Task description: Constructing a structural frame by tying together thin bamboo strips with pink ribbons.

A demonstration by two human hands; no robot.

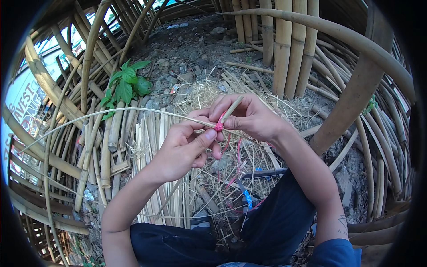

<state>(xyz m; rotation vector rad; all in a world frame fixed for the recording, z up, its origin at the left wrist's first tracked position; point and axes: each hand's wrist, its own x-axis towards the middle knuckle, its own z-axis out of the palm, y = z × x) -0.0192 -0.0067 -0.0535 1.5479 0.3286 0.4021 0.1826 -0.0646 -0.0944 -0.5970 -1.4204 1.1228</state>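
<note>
Head view: a thin bamboo strip (147,109) arcs past a green plant (128,82) into the left hand (181,147), which pinches it beside wrapped pink string (219,127); the right hand (249,116) grasps a short bamboo piece (233,107) there, near upright poles (283,53).

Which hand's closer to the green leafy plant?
Your left. The left hand is right of the plant, lower in view; the right hand is farther right.
</note>
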